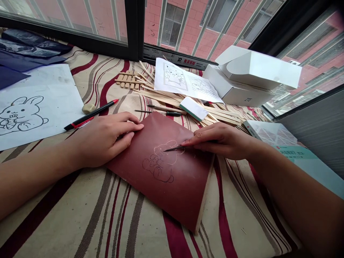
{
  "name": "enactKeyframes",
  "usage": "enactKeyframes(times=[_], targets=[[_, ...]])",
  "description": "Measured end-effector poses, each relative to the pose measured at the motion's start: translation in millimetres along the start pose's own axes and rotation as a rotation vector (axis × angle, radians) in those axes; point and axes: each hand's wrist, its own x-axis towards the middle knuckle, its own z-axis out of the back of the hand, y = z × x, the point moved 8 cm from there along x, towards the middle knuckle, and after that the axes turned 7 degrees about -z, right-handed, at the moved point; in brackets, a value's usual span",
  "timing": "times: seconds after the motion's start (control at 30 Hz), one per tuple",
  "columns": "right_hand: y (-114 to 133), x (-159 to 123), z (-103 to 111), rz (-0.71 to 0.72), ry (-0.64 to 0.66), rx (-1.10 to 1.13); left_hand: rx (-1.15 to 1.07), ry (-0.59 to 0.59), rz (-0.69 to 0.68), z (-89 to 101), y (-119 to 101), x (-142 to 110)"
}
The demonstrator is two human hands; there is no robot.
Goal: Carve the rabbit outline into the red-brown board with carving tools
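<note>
Across the striped cloth (pixel 61 215) we see the dark red board (pixel 185 193) lying aslant between the two hands, a rabbit outline on its face. The left hand (pixel 99 139) rests on its upper left part, the two digits we can make out slightly apart and holding nothing. The right hand (pixel 228 139) has its fingers pinched on a slim pointed tool (pixel 172 148), whose tip meets the rabbit's head.

We judge that the tip could skid off a line if pressed too hard on that smooth face, scoring a stray mark or even reaching the left fingers. The board might also pivot, since only one side is braced and the cloth beneath could ruck.

The tool's rear end is hidden by the right hand, and so are that hand's lower fingers. The rest of the left hand's digits are tucked from view; the paper drawing (pixel 53 84) runs off the left edge, and we find the board's finer lines too faint to follow
</note>
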Motion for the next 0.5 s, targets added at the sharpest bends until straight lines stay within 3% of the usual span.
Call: enactKeyframes(times=[0.3, 0.5], targets=[[6, 4, 1, 0.007, 0.06, -0.107, 0.005, -0.014, -0.005, 0.7, -1, 0], [31, 5, 4, 0.022, 0.091, -0.339, 0.022, -0.053, -0.066, -2.5, 4, -1]])
